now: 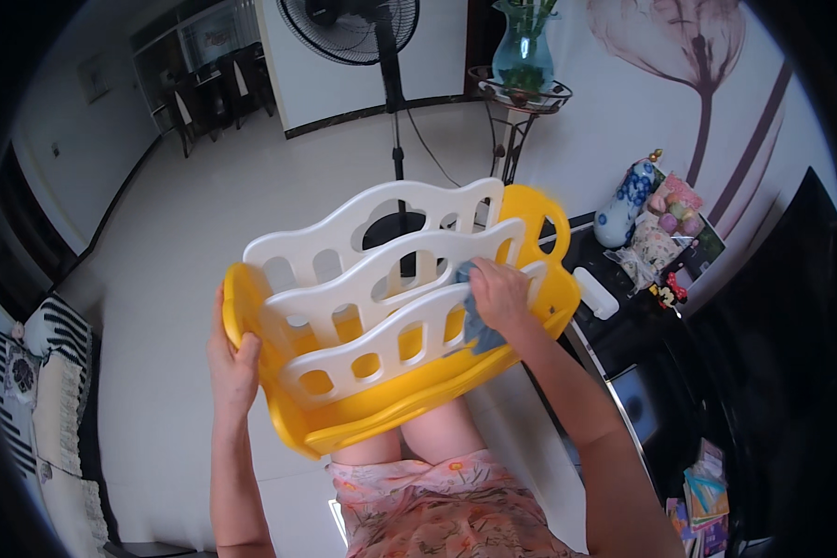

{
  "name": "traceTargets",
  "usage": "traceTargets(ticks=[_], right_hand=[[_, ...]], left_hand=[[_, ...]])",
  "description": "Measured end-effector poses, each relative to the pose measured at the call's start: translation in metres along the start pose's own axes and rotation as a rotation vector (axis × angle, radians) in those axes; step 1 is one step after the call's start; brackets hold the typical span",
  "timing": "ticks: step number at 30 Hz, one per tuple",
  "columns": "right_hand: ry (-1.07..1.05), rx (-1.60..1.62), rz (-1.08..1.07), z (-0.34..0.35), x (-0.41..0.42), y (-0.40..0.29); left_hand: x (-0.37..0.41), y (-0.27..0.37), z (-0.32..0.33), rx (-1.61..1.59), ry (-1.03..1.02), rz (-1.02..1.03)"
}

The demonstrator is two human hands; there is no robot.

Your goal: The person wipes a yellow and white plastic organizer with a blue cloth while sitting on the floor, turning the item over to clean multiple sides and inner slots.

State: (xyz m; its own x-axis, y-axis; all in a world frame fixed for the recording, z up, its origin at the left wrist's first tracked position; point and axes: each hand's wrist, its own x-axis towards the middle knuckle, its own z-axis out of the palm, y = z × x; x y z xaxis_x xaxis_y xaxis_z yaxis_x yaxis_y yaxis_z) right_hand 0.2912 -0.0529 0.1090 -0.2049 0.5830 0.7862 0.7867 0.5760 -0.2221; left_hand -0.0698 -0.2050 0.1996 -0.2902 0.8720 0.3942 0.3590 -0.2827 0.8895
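A yellow and white plastic rack (pixel 390 244) with several upright white slotted dividers is held tilted above my lap. My left hand (pixel 236 366) grips its yellow end panel on the left, thumb towards me and fingers behind. At the right, my right hand (pixel 500 296) holds a blue-grey cloth (pixel 485 335) against the front white divider, near the other yellow end panel. Part of the cloth hangs down inside the front compartment. My right fingertips are partly hidden by the cloth and divider.
Ahead stands a black pedestal fan (pixel 388 70), with a blue glass vase (pixel 524 52) on a metal stand to its right. A black cabinet at the right bears a blue-and-white porcelain vase (pixel 624 206) and a white plastic object (pixel 596 293). A sofa (pixel 59 418) is at the left.
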Motion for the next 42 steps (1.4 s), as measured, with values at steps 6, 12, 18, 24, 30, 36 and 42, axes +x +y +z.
traceTargets(ticks=[6, 12, 18, 24, 30, 36, 42], right_hand=[[-0.230, -0.297, -0.287, -0.051, 0.010, 0.045], [-0.029, -0.018, 0.327, -0.038, 0.001, 0.067], [-0.025, 0.054, 0.444, -0.002, -0.034, -0.008], [-0.268, 0.437, 0.403, 0.007, -0.035, -0.127], [-0.615, 0.336, 0.058, -0.010, -0.036, -0.216], [-0.534, 0.466, -0.272, -0.002, -0.046, -0.234], [-0.300, 0.060, 0.021, -0.016, -0.032, -0.164]], left_hand=[[0.002, -0.003, -0.010, 0.001, -0.036, 0.025], [-0.003, 0.009, -0.002, 0.027, -0.005, 0.001], [0.002, 0.011, 0.003, 0.087, 0.010, 0.016], [0.013, 0.000, -0.005, 0.149, 0.023, -0.059], [0.020, -0.013, -0.009, 0.132, 0.024, -0.032], [0.019, -0.007, -0.004, 0.162, -0.011, -0.071], [0.017, -0.014, -0.006, 0.010, -0.005, -0.079]])
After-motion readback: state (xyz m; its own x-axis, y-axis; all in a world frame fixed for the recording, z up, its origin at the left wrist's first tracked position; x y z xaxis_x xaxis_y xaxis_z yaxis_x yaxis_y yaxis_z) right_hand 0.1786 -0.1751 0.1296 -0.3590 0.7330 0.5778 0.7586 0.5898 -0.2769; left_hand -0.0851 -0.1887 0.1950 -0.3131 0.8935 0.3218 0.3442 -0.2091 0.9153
